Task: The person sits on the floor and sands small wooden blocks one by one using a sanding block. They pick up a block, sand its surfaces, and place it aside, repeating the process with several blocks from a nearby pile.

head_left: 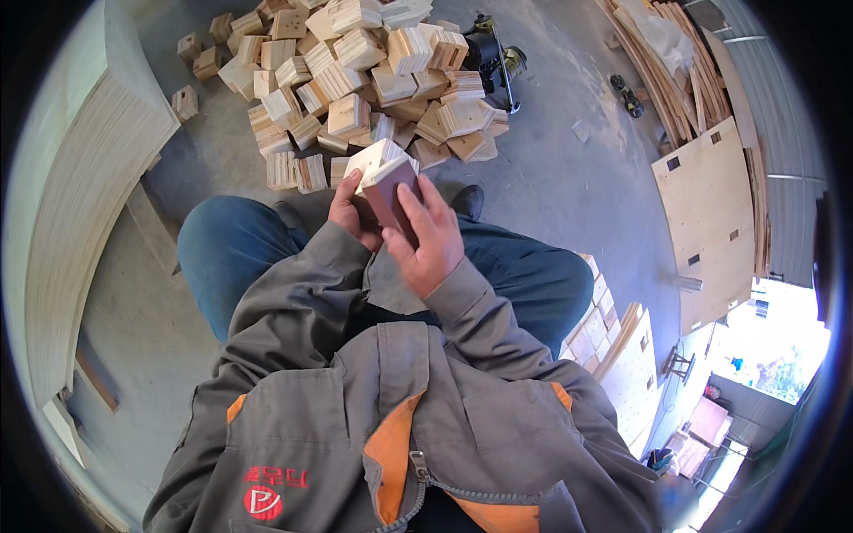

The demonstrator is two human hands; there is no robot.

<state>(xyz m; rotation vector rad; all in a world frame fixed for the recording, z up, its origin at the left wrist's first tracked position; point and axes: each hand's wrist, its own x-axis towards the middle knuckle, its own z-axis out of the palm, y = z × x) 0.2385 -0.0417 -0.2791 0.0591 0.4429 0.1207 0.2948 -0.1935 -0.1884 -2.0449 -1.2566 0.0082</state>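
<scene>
In front of my knees, my left hand (353, 213) grips a pale plywood block (377, 157) by its near left side. The fingers of my right hand (430, 238) wrap around a reddish-brown block (388, 199) that looks like a sanding block. Its long side lies against the right face of the plywood block, and both are tilted. The surface between the two is hidden. Just beyond my hands lies a heap of similar plywood blocks (346, 115) on the floor.
A black and yellow-green power tool (490, 55) stands at the heap's right. A thick plywood stack (98, 169) rises at the left. On the right are plywood sheets with square holes (706, 218), long wood strips (653, 75), a small dark tool (627, 96) and stacked blocks (593, 330).
</scene>
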